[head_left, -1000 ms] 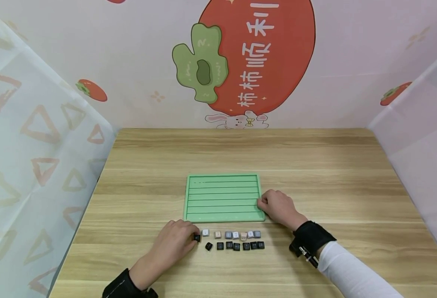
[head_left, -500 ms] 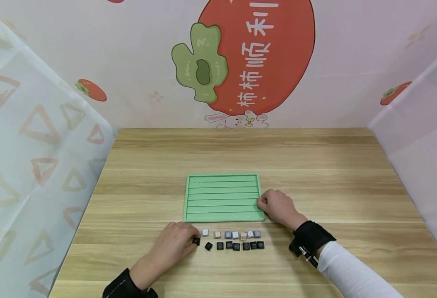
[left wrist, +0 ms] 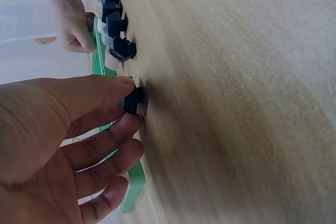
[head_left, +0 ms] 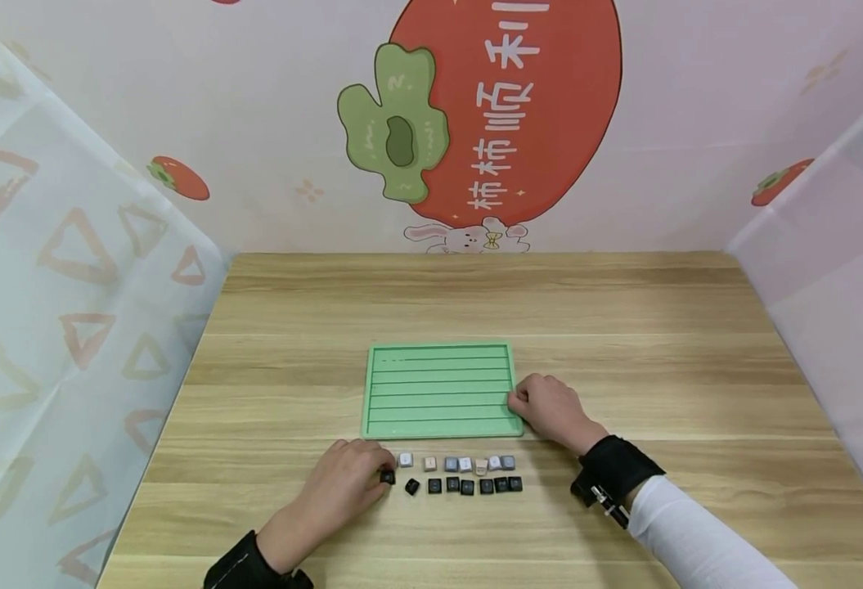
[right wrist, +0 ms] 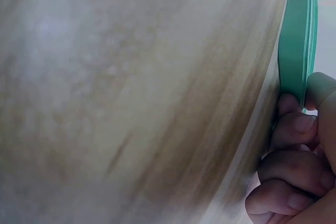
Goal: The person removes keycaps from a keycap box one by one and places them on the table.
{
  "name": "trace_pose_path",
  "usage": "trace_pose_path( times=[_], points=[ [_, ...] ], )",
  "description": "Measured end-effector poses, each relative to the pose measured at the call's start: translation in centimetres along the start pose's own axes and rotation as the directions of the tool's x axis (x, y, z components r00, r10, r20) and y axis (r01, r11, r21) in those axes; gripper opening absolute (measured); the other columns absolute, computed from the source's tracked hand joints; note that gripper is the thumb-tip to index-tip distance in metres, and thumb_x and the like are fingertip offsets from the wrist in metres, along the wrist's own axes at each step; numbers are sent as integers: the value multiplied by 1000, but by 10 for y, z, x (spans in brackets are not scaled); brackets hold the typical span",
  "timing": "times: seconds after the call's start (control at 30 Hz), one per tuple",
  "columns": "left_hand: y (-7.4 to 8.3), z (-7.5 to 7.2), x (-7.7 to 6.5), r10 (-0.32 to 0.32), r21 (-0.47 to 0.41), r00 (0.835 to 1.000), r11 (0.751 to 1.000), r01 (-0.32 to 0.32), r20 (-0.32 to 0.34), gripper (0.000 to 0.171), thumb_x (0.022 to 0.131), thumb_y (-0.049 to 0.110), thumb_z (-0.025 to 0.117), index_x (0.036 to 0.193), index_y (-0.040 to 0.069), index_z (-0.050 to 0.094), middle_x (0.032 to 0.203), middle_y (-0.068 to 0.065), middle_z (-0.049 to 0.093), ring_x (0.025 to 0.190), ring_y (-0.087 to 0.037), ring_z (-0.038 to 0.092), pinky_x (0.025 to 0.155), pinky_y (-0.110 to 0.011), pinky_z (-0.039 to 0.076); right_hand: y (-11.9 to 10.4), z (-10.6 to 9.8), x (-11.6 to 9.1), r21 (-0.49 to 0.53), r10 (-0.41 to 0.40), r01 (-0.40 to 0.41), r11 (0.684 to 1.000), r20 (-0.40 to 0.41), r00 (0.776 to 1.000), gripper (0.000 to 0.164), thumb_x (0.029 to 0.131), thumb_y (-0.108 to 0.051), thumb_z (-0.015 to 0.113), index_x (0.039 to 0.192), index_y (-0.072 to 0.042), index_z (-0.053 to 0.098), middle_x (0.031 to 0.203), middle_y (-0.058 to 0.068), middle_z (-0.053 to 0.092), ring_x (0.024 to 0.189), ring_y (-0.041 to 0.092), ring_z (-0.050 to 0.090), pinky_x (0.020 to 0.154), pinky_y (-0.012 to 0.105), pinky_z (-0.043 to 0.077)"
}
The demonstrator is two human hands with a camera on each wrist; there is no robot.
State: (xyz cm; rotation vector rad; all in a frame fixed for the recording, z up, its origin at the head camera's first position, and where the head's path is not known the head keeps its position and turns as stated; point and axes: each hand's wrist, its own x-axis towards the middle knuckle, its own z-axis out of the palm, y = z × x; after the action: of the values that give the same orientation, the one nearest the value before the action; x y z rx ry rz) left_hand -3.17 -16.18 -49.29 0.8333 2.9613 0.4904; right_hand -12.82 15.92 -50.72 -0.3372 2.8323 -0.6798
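Between thumb and fingertips, my left hand [head_left: 344,481] pinches a black keycap [left wrist: 133,99] just above or on the wood; the left wrist view does not settle which. It sits at the left end of a row of several black keycaps [head_left: 467,487], the nearest of them [head_left: 412,487] turned askew. Behind runs a row of pale keycaps [head_left: 465,465] in white, beige and grey. A green ridged tray [head_left: 440,431] lies flat beyond both rows. At its right edge my right hand [head_left: 551,411] grips the rim, thumb on top and fingers curled beside it [right wrist: 296,129].
The wooden table [head_left: 622,327] reaches back to a printed backdrop [head_left: 276,123]. Patterned sheets hang on the left [head_left: 70,327] and right [head_left: 843,286]. Black bands with small devices circle both wrists.
My left hand has drawn the black keycap slightly toward me and then held nearly still. My right hand stays on the tray's edge, and the tray has not visibly moved.
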Motion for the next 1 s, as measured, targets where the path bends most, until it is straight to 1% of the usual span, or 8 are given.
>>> trace_pose_path(
  times=[0.2,0.3,0.5,0.67,0.73,0.9,1.0],
  points=[
    [1,-4,1,-5,-2,1000,1000,5,22,20,69,23,77,87,19,71,83,9,67,79,-9,60,65,-29,42,1,0,-1,1,-5,5,1000,4,1000,43,87,-25,53,50,-16,35,49,-7,25,45,11,27,46,27,21],
    [1,-8,2,-21,-5,1000,1000,21,16,21,70,25,76,89,19,72,84,9,68,78,-8,60,65,-28,41,1,0,0,-2,-7,8,1000,5,1000,41,87,-25,53,50,-16,36,49,-7,26,46,11,28,46,27,21],
    [-1,-17,10,-33,-4,999,999,33,-37,19,75,31,73,90,19,71,84,9,68,76,-7,59,64,-27,41,-1,-1,1,-12,0,1,1000,14,1000,40,86,-25,53,50,-16,36,49,-7,27,45,10,31,46,27,23],
    [-1,-21,17,-41,-22,998,999,40,-55,21,78,34,71,93,20,71,88,9,68,81,-7,60,67,-28,42,-2,-1,2,-17,11,-10,1000,26,1000,40,85,-25,53,50,-15,37,49,-7,28,45,11,31,46,27,23],
    [-1,-21,20,-36,-25,997,999,34,-64,20,78,34,71,93,20,71,88,9,68,81,-8,60,67,-28,42,-3,-1,2,-13,18,-17,1000,31,999,39,85,-26,53,51,-15,38,49,-7,29,45,11,32,46,27,23],
    [-2,-23,28,-18,-33,994,999,15,-104,20,77,32,72,92,18,72,86,9,68,77,-7,59,64,-27,41,-2,-2,1,18,25,-25,1000,28,999,45,88,-33,54,50,-16,37,48,-7,28,44,10,30,44,26,22],
    [-2,-26,31,-25,-38,992,999,21,-122,21,77,31,73,92,17,72,87,7,69,79,-8,60,64,-27,43,1,-3,-1,23,22,-22,999,16,1000,49,89,-40,54,50,-16,37,46,-8,28,42,10,31,44,26,22]
  ],
)
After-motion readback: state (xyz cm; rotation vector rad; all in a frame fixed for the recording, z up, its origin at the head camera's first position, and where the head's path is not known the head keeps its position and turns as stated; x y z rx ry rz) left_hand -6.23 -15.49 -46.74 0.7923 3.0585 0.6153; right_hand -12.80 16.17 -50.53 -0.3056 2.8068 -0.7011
